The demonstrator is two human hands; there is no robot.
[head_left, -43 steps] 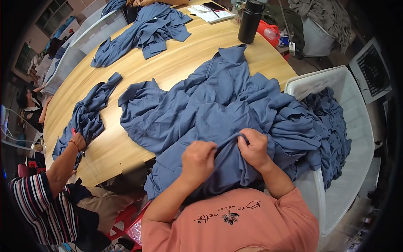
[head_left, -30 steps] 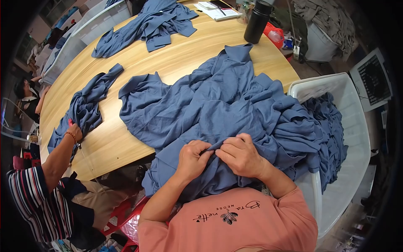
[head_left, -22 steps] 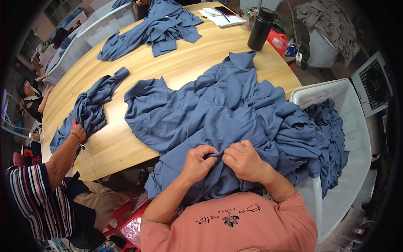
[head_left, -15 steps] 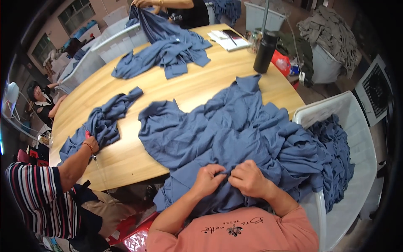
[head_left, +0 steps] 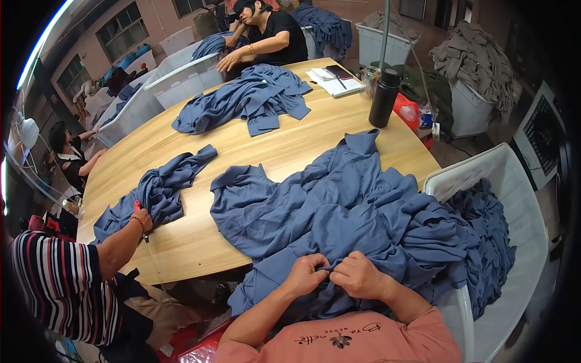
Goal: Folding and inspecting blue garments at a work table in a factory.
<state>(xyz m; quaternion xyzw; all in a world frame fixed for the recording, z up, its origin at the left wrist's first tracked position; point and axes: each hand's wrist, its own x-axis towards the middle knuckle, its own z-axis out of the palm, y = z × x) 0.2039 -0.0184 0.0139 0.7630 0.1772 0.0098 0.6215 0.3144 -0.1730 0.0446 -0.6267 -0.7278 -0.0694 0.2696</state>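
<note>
Blue garments (head_left: pixel 339 199) lie in a rumpled heap over the near edge of the table, with loose sleeves and folds spread out. At the near edge of this heap, my left hand (head_left: pixel 307 275) pinches a fold of blue garment between thumb and fingers. Close beside it on the right, my right hand (head_left: pixel 358 276) is closed on the same fold. A short raised ridge of cloth runs between the two hands. Whatever lies inside the fingertips is hidden.
The wooden table (head_left: pixel 284 148) also carries another blue garment pile (head_left: pixel 242 100), a black bottle (head_left: pixel 384 97) and a notebook (head_left: pixel 336 81). At right stands a white bin (head_left: pixel 526 230) holding blue garments. A co-worker's hand (head_left: pixel 142 219) holds a red tool on blue cloth at left.
Across the table, a co-worker has let go of the raised blue garment, which now lies on the pile. The view has shifted slightly; my hands keep pinching the cloth, slightly closer together.
</note>
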